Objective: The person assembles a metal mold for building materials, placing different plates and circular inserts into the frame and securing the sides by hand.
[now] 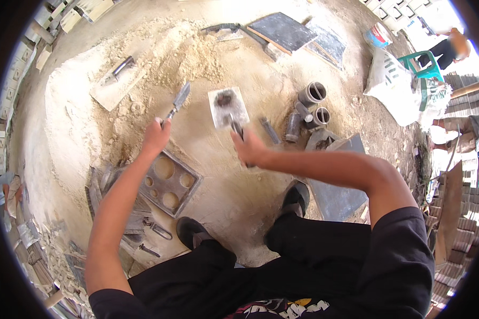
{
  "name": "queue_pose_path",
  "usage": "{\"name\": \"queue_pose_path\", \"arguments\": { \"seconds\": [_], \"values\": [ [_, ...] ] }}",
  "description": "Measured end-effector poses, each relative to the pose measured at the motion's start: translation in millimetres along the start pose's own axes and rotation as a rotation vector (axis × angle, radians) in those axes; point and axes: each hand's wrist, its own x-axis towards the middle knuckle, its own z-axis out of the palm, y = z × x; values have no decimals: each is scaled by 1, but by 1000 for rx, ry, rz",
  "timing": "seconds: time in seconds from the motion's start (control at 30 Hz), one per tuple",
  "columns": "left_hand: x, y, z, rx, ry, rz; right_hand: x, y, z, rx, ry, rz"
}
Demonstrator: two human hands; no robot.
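Observation:
My left hand (156,139) is closed around the handle of a small trowel (181,97), its narrow grey blade pointing up and away. To its right, my right hand (249,149) grips the dark handle of a pale, squarish flat-bladed tool (239,110). A dark clump (224,99) shows on its pale face. Just below and between my hands lies a grey square mould (196,183) with round openings of several sizes. Beyond my left hand, a plastering float (109,87) with a dark handle rests on the pale ground beside a heap of sandy material (189,56).
Dark cylinders (312,93) and a short bar (270,131) stand or lie to the right. Grey slabs (283,32) lie at the back; another slab (338,199) is by my right leg. White sacks (391,87), a green stool (428,66) and a person (452,48) are farther right.

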Motion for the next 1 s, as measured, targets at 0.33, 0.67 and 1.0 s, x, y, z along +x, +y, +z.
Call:
{"name": "queue_pose_path", "arguments": {
  "seconds": [0.33,0.67,1.0],
  "values": [
    [-25,-9,39,110,-147,-9,-25,93,19,-669,-130,-147],
    [-26,0,21,621,-99,222,57,36,-111,-1156,188,-331],
    [4,64,19,376,-40,353,58,12,-138,-865,22,-297]
  ]
}}
